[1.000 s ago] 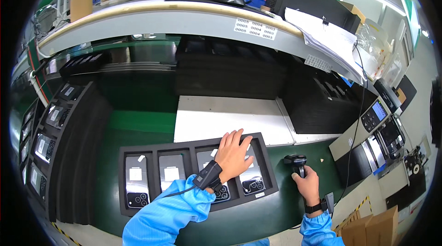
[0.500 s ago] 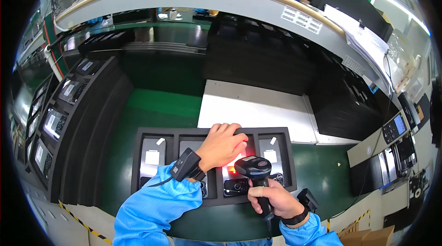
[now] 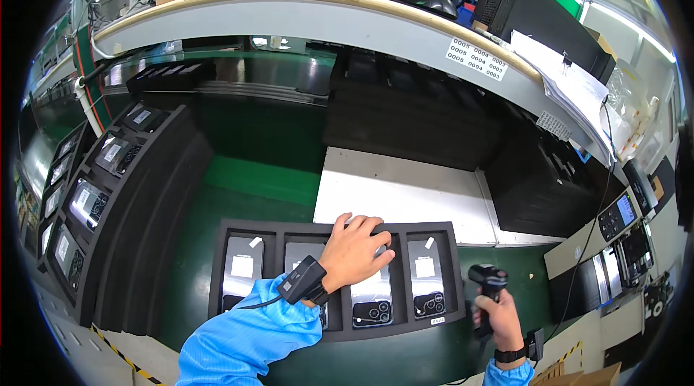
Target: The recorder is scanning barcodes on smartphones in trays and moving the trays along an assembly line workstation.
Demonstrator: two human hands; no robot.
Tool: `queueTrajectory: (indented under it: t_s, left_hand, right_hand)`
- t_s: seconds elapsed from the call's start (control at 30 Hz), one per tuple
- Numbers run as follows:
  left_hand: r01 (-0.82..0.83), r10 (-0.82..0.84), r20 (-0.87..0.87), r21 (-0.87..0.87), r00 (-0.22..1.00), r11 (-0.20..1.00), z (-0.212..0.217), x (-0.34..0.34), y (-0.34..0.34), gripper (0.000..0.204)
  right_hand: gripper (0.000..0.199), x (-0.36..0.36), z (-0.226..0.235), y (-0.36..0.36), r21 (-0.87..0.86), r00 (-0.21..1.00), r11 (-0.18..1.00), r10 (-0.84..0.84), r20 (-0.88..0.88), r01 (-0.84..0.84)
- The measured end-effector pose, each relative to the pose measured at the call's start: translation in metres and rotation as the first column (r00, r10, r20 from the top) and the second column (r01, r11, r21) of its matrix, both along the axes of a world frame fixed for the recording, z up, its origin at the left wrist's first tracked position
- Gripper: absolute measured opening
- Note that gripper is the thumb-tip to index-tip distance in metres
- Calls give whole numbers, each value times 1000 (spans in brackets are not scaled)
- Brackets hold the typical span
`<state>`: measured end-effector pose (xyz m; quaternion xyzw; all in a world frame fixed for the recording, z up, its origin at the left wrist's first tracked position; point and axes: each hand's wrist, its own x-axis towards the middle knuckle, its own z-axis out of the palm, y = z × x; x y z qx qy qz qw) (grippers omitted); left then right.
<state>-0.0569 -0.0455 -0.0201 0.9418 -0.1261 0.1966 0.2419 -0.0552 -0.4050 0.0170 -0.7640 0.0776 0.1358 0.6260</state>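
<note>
Holding one scanner [image 3: 489,277] in right hand [image 3: 502,319]
Resting spread left hand [image 3: 354,252] on one tray's [image 3: 402,277] far edge — with four phones [image 3: 426,285]

Behind the left grip [image 3: 358,250] I see a chunky black box [image 3: 302,280] on a strap [image 3: 318,295], its dark cable [image 3: 264,304] crossing a blue sleeve [image 3: 238,339] (finely lined, rather creased); behind the right grip [image 3: 500,315], a black wristband [image 3: 510,356], second box [image 3: 535,345] and blue cuff [image 3: 508,374].

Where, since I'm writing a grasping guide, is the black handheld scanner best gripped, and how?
The black handheld scanner is probably best gripped by its handle, coming from the near right, where the right hand holds it. The handle is slimmer than the head and runs back toward the person, so a hand can likely wrap around it.
</note>
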Motion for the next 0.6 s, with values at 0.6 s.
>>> queueTrajectory:
  t_s: [0.6]
  left_hand:
    - [54,-46,32,-295,998,954,8,5,-4,23]
  right_hand:
    - [15,46,-34,-28,-393,965,906,-58,255,158]
